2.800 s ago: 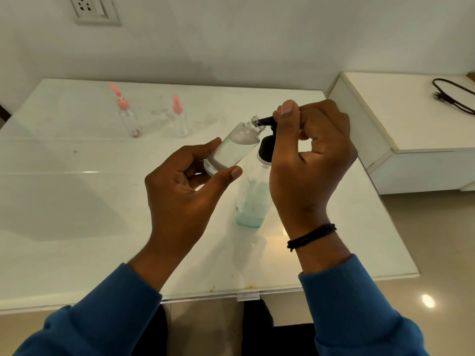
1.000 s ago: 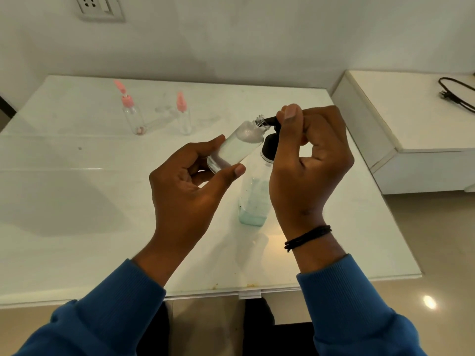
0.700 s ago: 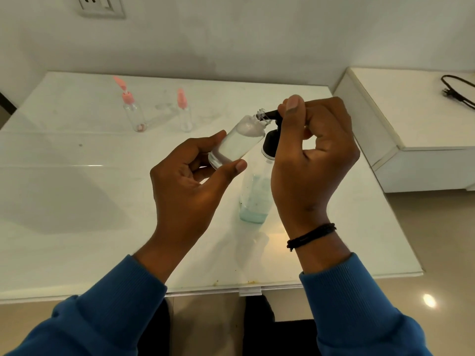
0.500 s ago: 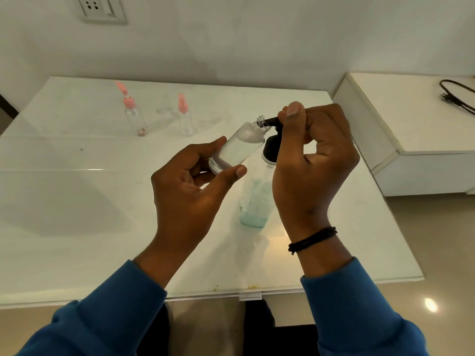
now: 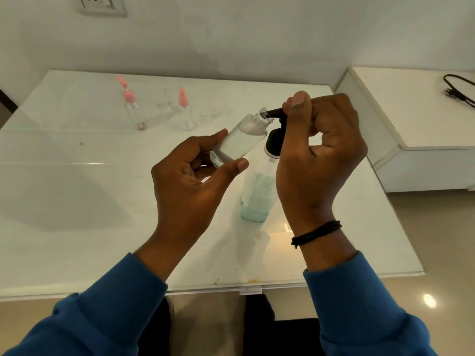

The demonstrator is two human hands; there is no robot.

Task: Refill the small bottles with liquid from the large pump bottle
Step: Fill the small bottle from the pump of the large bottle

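Observation:
My left hand (image 5: 191, 183) grips a small clear bottle (image 5: 240, 138) by its base, tilted with its open neck against the black spout of the pump. The large pump bottle (image 5: 257, 196) stands on the white table (image 5: 77, 201), with pale blue liquid low inside. My right hand (image 5: 317, 155) curls over the black pump head (image 5: 275, 142), thumb on top of the spout. Two more small bottles with pink pump tops, one (image 5: 133, 109) left and one (image 5: 185, 111) right, stand at the back of the table.
A small clear item (image 5: 162, 115) lies between the two pink-topped bottles. A white cabinet (image 5: 411, 119) stands to the right of the table with a black cable (image 5: 460, 89) on it. A wall socket (image 5: 101, 3) is above the table's far left.
Both hands keep their grips. The right hand bobbed slightly on the pump head; the small bottle stays at the spout. The view shifted a little.

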